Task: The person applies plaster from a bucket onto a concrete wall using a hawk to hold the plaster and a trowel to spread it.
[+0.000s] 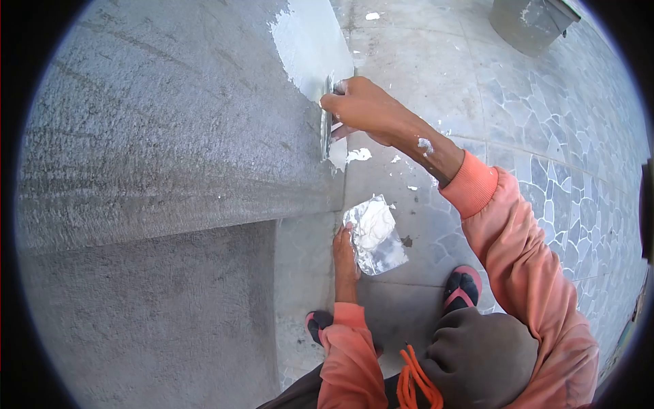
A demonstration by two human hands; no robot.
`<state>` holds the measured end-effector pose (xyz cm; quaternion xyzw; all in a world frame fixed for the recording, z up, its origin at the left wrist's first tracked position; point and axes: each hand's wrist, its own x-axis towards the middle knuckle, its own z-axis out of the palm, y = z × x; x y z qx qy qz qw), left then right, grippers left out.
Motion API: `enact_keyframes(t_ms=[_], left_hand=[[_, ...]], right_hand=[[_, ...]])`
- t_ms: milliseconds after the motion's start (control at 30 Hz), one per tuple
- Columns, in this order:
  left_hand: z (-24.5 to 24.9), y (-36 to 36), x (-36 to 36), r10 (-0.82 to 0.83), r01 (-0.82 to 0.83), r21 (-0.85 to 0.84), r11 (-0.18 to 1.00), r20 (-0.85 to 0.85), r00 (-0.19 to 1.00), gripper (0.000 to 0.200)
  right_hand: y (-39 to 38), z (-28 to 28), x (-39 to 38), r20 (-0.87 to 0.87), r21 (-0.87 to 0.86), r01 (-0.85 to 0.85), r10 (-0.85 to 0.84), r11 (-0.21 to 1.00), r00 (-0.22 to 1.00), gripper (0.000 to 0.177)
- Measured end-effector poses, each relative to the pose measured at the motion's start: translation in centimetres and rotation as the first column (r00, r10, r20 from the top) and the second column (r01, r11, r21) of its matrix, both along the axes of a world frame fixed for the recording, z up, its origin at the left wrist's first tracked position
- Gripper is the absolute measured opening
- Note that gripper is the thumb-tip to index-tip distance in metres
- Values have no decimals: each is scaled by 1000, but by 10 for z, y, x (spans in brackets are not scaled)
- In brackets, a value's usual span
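Observation:
My right hand [364, 109] grips a metal trowel [327, 126] and presses its blade flat against the grey rough wall [170, 136], at the lower edge of a patch of white putty [310, 44]. Lower down, my left hand [346, 255] holds a flat metal hawk plate [376, 235] loaded with white putty, level and close to the wall's base. Both arms wear orange sleeves.
A grey bucket [528, 20] stands on the stone-patterned paving [565, 136] at the top right. White putty drips [359, 155] lie on the floor near the wall. My feet in red-and-black sandals [462, 286] stand below the plate.

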<state>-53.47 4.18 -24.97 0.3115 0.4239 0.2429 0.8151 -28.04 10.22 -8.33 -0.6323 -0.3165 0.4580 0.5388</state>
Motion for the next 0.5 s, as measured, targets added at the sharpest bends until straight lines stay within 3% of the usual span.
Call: enact_keyframes(t_ms=[67, 167, 267, 367, 500], left_hand=[[4, 0, 0, 6, -6, 3, 1000, -23, 1000, 36], [16, -1, -4, 30, -32, -15, 999, -84, 996, 37], [25, -4, -1, 62, -60, 21, 998, -160, 985, 39], [29, -17, -35, 125, -123, 30, 992, -80, 989, 38], [31, -17, -48, 150, -145, 82, 986, -60, 987, 37]], right_hand=[[-18, 2, 4, -66, 103, 113, -106, 988, 992, 29], [-40, -15, 16, -218, -8, 239, -235, 971, 947, 28], [-35, -86, 36, -297, -141, 253, -284, 957, 911, 28], [-31, -126, 9, -293, -192, 143, -196, 971, 936, 27], [-12, -130, 3, -156, -271, 47, -92, 961, 983, 33]])
